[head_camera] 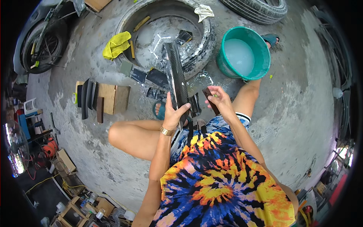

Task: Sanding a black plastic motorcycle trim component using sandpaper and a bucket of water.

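My left hand grips the near end of a long carbon-fibre part, glossy black with a visible weave, which reaches away over a tire's rim. In my right hand is a narrow dark brown block, held between thumb and fingers, to the right of the part and apart from it. Dark sheets, perhaps sandpaper, lie on the wet floor beyond my left hand. A green bucket of cloudy water stands beyond my right hand.
A large tire lies flat ahead, with a yellow cloth and a white rag on its edge. At left, a wooden box bears curved black pieces. Another tire lies at the top right.
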Demonstrator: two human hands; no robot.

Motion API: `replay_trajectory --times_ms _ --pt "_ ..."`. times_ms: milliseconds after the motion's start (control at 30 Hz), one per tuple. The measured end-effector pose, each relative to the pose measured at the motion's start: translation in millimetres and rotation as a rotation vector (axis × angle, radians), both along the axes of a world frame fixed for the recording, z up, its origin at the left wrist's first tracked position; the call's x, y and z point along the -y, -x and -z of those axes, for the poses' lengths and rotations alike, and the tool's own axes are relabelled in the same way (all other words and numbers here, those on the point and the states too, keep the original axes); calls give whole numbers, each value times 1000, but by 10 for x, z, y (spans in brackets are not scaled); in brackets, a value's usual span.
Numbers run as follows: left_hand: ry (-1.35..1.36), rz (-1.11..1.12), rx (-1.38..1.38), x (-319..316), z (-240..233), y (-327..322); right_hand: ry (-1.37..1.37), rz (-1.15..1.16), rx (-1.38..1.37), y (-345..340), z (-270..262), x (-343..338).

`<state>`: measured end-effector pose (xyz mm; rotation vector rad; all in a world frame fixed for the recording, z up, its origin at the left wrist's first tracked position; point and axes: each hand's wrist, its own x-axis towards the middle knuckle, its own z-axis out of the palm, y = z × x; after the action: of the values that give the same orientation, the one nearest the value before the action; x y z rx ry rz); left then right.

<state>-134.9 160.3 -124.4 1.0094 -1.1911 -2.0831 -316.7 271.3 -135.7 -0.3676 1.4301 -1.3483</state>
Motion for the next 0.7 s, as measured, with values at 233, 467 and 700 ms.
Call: replay_trajectory --times_ms 233,467,700 --pt "99 -9 26 -8 -56 52 220 39 441 -252 -61 139" --pt "261 -173 139 -260 170 181 196 81 -85 -412 -70 111" --pt "-48 -343 -96 -339 343 101 286 -73 -653 -557 -232 118"
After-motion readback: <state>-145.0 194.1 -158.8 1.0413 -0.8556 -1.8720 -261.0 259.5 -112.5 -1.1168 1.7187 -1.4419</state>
